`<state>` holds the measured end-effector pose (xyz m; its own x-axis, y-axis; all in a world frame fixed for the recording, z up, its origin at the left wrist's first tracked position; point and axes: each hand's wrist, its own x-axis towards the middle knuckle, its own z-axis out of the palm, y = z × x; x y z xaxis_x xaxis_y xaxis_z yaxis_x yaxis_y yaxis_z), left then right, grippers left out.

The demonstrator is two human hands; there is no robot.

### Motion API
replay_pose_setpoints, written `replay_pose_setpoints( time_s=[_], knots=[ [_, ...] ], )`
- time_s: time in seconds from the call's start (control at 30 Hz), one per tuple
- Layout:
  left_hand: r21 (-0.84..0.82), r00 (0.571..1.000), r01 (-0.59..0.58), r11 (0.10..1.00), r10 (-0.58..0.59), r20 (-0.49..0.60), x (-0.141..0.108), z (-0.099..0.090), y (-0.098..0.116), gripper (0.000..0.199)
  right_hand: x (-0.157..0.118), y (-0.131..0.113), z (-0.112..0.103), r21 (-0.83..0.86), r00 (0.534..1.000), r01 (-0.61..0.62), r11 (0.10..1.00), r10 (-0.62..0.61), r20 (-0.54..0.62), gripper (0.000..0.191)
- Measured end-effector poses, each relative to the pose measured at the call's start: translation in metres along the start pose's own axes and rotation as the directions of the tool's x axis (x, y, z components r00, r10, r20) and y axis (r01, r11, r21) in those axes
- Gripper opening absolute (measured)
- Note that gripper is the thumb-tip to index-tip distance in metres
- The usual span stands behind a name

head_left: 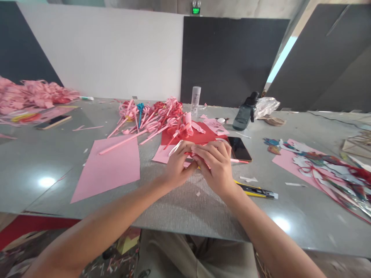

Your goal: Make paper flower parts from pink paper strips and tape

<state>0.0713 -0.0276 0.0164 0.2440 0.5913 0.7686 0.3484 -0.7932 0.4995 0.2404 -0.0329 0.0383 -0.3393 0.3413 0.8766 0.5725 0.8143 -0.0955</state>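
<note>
My left hand (182,165) and my right hand (216,164) meet above the table's middle, fingertips pinched together on a small red and pink paper piece (189,154). Most of that piece is hidden by the fingers. A thin pink stick with a red tip (239,161) sticks out to the right from behind my right hand. Under and behind the hands lie a red sheet (199,135) and a pink sheet (160,153). A black phone (240,148) is just right of my right hand, and a yellow and black cutter (257,191) lies near its wrist.
Pink and red paper flowers on sticks (156,117) are heaped behind the hands. A large pink sheet (116,170) lies left. Farther back stand a clear cylinder (196,101) and a dark bottle (242,116). Colourful scraps and cords (327,166) cover the right side.
</note>
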Motion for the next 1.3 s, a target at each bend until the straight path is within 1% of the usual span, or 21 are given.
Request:
replay_pose_setpoints(
  time_s=[0.1,0.2,0.3,0.47,0.53,0.6,0.63,0.7,0.73,0.77,0.83,0.9,0.97,1.07,1.13,1.17,1.2,1.3],
  knots=[
    [-0.027,1.0,0.01,1.0,-0.01,-0.01,0.001,0.0,0.001,0.01,0.0,-0.001,-0.001,0.002,1.0,0.02,1.0,-0.02,0.003,0.049],
    [-0.021,0.999,0.04,0.999,-0.04,-0.012,0.002,-0.002,0.002,0.005,0.0,-0.001,-0.002,0.002,0.999,0.034,0.999,-0.034,0.004,0.05],
    [-0.003,0.999,0.043,0.999,-0.043,-0.016,0.001,-0.003,0.003,0.008,0.0,-0.002,-0.003,0.003,0.999,0.041,0.999,-0.041,0.006,0.046],
    [0.02,0.999,-0.028,0.999,0.029,-0.025,-0.001,0.0,-0.001,0.019,0.001,-0.003,-0.002,-0.003,1.0,0.023,1.0,-0.023,0.007,0.04],
    [0.019,0.998,-0.037,0.999,0.038,-0.044,-0.001,0.0,-0.001,0.017,0.001,-0.004,-0.001,0.012,1.0,0.014,1.0,-0.014,-0.006,0.041],
    [0.007,0.998,-0.022,1.0,0.022,-0.066,0.0,0.0,0.0,0.012,0.001,-0.005,0.0,0.023,1.0,-0.003,1.0,0.004,-0.027,0.041],
    [-0.007,0.997,-0.013,1.0,0.012,-0.082,0.0,0.0,0.001,0.016,0.001,-0.005,0.0,0.024,0.999,-0.016,1.0,0.017,-0.039,0.041],
    [-0.05,0.993,-0.009,0.999,0.003,-0.122,0.0,-0.001,0.001,0.033,0.001,-0.005,0.0,0.028,0.997,-0.05,0.998,0.052,-0.063,0.041],
    [-0.07,0.991,-0.014,0.997,0.005,-0.135,0.0,-0.002,0.001,0.038,0.001,-0.005,0.0,0.033,0.995,-0.067,0.997,0.069,-0.075,0.042],
    [-0.081,0.99,-0.026,0.996,0.014,-0.143,0.0,-0.002,0.001,0.039,0.001,-0.005,0.0,0.039,0.993,-0.081,0.996,0.084,-0.086,0.043],
    [-0.081,0.987,-0.06,0.995,0.048,-0.152,0.0,-0.002,0.0,0.036,0.001,-0.005,-0.001,0.049,0.99,-0.099,0.994,0.104,-0.095,0.042],
    [-0.067,0.983,-0.093,0.993,0.081,-0.165,0.001,-0.002,0.0,0.027,0.002,-0.004,-0.003,0.043,0.99,-0.108,0.993,0.112,-0.085,0.038],
    [-0.073,0.98,-0.095,0.993,0.08,-0.183,0.001,-0.002,0.0,0.018,0.003,-0.003,-0.005,0.026,0.991,-0.121,0.992,0.122,-0.049,0.036],
    [-0.118,0.983,-0.016,0.993,-0.006,-0.183,0.003,-0.003,0.002,0.011,0.003,0.001,-0.006,-0.011,0.99,-0.138,0.99,0.138,0.033,0.04],
    [-0.143,0.984,0.038,0.989,-0.061,-0.165,0.004,-0.004,0.002,0.011,0.003,0.005,-0.007,-0.034,0.988,-0.135,0.99,0.137,0.068,0.04],
    [-0.146,0.986,0.049,0.988,-0.071,-0.153,0.004,-0.005,0.002,0.012,0.003,0.006,-0.007,-0.044,0.988,-0.132,0.99,0.135,0.076,0.038],
    [-0.141,0.988,0.042,0.989,-0.063,-0.144,0.005,-0.005,0.002,0.012,0.003,0.007,-0.006,-0.051,0.988,-0.127,0.991,0.131,0.08,0.036],
    [-0.098,0.991,-0.022,0.995,0.009,-0.132,0.006,-0.007,0.0,0.009,0.004,0.008,-0.006,-0.064,0.989,-0.112,0.992,0.118,0.088,0.03]
  ],
)
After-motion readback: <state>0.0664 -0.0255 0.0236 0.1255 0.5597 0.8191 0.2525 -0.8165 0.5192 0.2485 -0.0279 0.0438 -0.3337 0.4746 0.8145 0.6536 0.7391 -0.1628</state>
